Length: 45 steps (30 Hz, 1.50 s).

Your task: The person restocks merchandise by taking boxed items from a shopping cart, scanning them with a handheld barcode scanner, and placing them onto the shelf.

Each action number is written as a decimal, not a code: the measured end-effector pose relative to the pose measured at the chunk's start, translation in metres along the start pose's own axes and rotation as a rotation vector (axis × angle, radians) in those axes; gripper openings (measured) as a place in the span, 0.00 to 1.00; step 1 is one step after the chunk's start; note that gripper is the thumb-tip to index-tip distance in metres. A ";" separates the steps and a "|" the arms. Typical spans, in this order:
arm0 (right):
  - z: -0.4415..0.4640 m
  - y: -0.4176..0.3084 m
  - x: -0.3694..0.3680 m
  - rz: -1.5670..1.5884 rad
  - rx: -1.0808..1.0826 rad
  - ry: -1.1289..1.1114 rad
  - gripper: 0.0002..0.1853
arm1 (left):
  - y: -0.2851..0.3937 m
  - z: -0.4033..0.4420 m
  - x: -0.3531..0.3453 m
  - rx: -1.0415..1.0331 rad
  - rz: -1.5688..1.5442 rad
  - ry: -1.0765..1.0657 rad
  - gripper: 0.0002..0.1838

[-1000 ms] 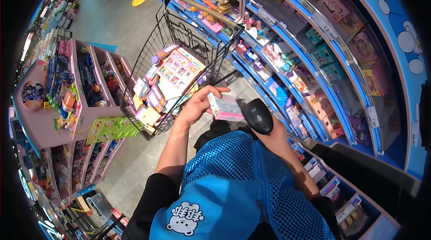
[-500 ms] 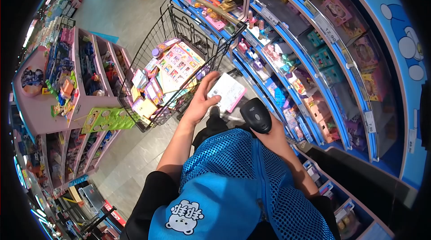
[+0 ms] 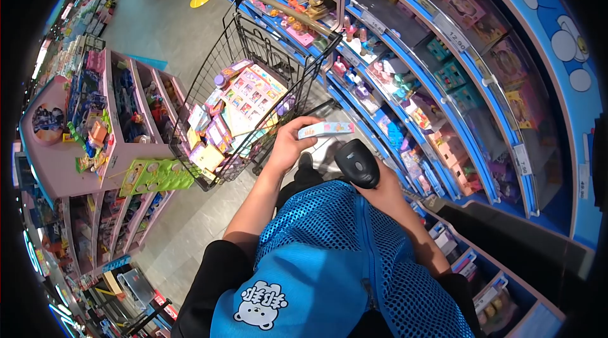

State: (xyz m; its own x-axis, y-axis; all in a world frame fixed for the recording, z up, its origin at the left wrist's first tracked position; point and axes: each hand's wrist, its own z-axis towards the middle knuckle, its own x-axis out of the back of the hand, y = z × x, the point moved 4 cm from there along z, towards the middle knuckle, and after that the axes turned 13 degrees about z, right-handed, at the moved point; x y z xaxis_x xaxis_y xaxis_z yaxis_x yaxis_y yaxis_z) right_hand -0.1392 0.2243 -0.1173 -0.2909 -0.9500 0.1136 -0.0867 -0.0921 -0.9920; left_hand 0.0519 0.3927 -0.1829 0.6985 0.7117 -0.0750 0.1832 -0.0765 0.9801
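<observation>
My left hand (image 3: 292, 145) grips a small flat box (image 3: 326, 130) by its left end. A narrow side with pink and pale blue print faces up towards me. Just to the right, my right hand (image 3: 382, 186) is wrapped round a black handheld barcode scanner (image 3: 357, 164), whose rounded head points forward. Box and scanner are a short way apart. Beyond my left hand stands a black wire shopping cart (image 3: 209, 78), holding several colourful packages and a large box with a grid of small pictures (image 3: 254, 96).
Curved blue shelves (image 3: 405, 62) with toys and price tags run along the right. A pink display unit (image 3: 120, 157) stands on the left, with a green bubble-patterned sheet (image 3: 155, 176) at its corner. Grey tiled floor (image 3: 183, 224) lies between. A blue mesh vest (image 3: 304, 262) covers my front.
My left hand has turned the box from its broad white printed face to a narrow side. The scanner remains in my right hand, shifted slightly. The view has moved a little.
</observation>
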 end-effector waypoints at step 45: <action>-0.045 0.033 0.073 0.352 -0.069 0.527 0.22 | 0.030 0.005 -0.128 0.266 -0.122 -0.364 0.23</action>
State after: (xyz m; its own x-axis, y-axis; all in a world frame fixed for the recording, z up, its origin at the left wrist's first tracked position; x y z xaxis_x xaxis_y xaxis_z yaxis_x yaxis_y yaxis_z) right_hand -0.2057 0.1656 -0.1394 -0.7411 -0.6442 -0.1890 0.0436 0.2347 -0.9711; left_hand -0.0280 0.2958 -0.1453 0.8495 0.4389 -0.2927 0.4166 -0.2178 0.8826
